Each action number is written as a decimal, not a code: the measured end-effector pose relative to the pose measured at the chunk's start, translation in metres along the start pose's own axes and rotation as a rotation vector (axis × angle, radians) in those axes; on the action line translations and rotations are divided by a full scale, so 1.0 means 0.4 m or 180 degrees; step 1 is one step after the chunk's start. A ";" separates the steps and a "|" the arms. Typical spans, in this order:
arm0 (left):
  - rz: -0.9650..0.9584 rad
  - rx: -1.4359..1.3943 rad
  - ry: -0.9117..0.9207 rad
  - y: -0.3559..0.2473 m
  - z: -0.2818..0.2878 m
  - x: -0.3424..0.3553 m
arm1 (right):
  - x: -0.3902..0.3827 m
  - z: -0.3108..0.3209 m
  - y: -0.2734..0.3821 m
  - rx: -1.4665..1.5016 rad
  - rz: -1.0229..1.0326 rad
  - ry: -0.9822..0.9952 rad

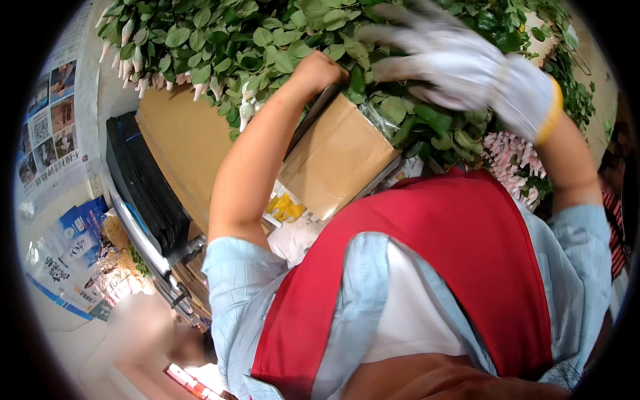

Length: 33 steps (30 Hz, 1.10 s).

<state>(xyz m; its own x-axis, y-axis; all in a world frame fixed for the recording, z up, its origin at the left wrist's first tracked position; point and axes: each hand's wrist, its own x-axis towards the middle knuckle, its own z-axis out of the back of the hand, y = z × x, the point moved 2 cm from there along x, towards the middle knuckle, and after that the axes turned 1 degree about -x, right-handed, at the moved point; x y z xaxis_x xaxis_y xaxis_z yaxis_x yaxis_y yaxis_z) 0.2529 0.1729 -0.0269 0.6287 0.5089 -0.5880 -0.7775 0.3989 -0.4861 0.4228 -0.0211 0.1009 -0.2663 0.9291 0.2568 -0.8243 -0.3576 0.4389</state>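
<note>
Over the leafy stems (293,39) heaped ahead, I seem to be sorting, my gloved right hand (453,72) spread and blurred, my bare left hand (316,71) curled closed, any hold hidden; next calls for a steady right-hand grasp.

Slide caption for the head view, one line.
Gloved right hand blurred over green leaves, bare left hand curled among them.

From here I see leafy stems (263,37) heaped across the far side, their green leaves overlapping densely. At the far left, slender pale-pink buds (127,63) point nearer me; on the right I make out another pink cluster (510,157) below the leaves.
</note>
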 end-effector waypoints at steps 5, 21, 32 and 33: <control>0.0792 0.0969 0.1829 -0.088 0.002 0.068 | -0.265 0.108 0.085 0.0673 -0.0421 0.0332; 0.0690 -0.1697 -0.3249 0.276 -0.497 -1.082 | -0.067 -0.416 0.473 0.1068 0.0917 0.2256; 0.1817 -0.3301 -0.5073 0.684 -0.815 -1.208 | 0.298 -1.160 1.208 0.0804 0.2598 0.4080; 0.2090 -0.3502 -0.4867 0.719 -0.838 -1.225 | 0.279 -1.121 1.281 0.0739 0.2048 0.3782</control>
<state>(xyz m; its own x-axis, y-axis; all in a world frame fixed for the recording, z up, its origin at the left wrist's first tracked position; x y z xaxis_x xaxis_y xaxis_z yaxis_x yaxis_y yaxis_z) -0.2745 -0.2175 -0.0955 -0.6917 0.7042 -0.1604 -0.1274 -0.3376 -0.9326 -0.2533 -0.0582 -0.0319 -0.9276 0.0736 -0.3662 -0.3229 -0.6510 0.6870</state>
